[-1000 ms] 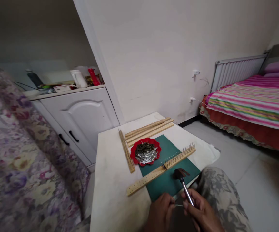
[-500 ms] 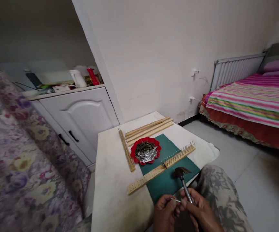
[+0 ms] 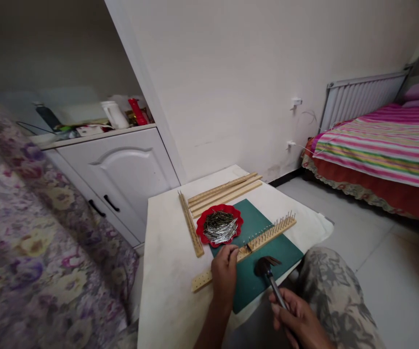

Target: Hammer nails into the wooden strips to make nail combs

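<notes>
My right hand point(image 3: 298, 317) grips the metal handle of a small hammer point(image 3: 266, 269), its head hovering over the green mat point(image 3: 267, 252). My left hand point(image 3: 225, 273) rests on a long wooden strip with holes point(image 3: 202, 280), fingers pinched at the spot where the row of upright nails point(image 3: 272, 227) ends. It seems to hold a nail there, but the nail is too small to make out. A red dish point(image 3: 219, 227) full of loose nails sits just beyond my left hand.
Several spare wooden strips point(image 3: 224, 191) lie at the far side of the white table point(image 3: 165, 271). A white cabinet point(image 3: 122, 174) stands behind, a floral-covered sofa point(image 3: 31, 232) at left, a striped bed point(image 3: 380, 150) and radiator point(image 3: 362, 97) at right. My camouflage-clad knee point(image 3: 333, 286) is beside the table.
My left hand left my right hand near the table's edge and reached forward onto the wooden strip. The hammer shifted slightly left and stayed in my right hand.
</notes>
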`<state>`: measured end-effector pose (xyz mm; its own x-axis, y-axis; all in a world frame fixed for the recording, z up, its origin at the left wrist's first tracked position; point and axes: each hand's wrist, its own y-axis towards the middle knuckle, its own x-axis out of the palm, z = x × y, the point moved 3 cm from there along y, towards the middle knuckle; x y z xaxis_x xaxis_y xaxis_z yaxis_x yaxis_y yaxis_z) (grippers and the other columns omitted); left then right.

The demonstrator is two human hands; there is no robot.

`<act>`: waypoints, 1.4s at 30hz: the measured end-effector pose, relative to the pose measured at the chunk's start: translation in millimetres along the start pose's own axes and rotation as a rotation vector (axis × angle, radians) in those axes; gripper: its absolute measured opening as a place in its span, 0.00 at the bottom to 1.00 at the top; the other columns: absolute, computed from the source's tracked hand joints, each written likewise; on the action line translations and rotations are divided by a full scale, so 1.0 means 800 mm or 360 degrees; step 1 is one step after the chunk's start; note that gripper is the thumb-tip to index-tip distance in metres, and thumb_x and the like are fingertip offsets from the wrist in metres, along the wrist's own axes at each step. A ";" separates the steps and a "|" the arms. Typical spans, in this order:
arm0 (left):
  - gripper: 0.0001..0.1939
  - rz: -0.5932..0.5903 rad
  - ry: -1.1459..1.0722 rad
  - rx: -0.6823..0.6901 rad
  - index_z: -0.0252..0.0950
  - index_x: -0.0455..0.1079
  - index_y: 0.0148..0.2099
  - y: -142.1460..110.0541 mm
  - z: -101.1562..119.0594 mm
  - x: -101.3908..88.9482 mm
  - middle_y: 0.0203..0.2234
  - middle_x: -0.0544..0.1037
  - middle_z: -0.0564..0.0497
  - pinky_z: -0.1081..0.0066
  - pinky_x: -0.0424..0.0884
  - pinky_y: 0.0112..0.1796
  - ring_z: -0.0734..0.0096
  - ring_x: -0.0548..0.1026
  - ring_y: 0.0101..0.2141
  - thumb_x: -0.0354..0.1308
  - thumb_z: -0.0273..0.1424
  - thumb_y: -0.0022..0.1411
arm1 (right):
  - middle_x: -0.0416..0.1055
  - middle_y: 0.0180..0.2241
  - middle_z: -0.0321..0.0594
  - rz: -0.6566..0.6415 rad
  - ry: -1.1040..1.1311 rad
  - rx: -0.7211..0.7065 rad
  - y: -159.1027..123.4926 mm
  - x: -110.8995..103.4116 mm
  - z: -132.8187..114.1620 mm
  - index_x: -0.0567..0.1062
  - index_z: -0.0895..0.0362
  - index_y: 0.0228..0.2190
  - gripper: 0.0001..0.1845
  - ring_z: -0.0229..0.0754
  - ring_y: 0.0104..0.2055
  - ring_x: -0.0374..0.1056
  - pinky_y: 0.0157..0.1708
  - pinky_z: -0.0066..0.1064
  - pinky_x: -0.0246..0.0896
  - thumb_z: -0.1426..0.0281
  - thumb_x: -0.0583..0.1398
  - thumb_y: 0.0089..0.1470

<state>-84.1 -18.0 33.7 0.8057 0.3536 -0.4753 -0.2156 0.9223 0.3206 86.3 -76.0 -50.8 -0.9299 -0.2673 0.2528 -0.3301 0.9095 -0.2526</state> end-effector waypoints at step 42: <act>0.09 -0.0060 0.0558 -0.0011 0.37 0.70 0.33 0.013 -0.028 0.030 0.30 0.73 0.52 0.76 0.60 0.32 0.72 0.71 0.32 0.48 0.28 0.61 | 0.63 0.15 0.24 -0.0191 -0.0466 -0.0294 0.035 0.051 -0.119 0.62 0.54 0.30 0.17 0.26 0.07 0.49 0.07 0.18 0.41 0.53 0.50 0.56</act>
<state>-79.4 4.0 7.0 0.5747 0.3500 -0.7397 -0.1939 0.9364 0.2925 54.6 -31.2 41.1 -0.9021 -0.4312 -0.0142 -0.4298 0.9011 -0.0577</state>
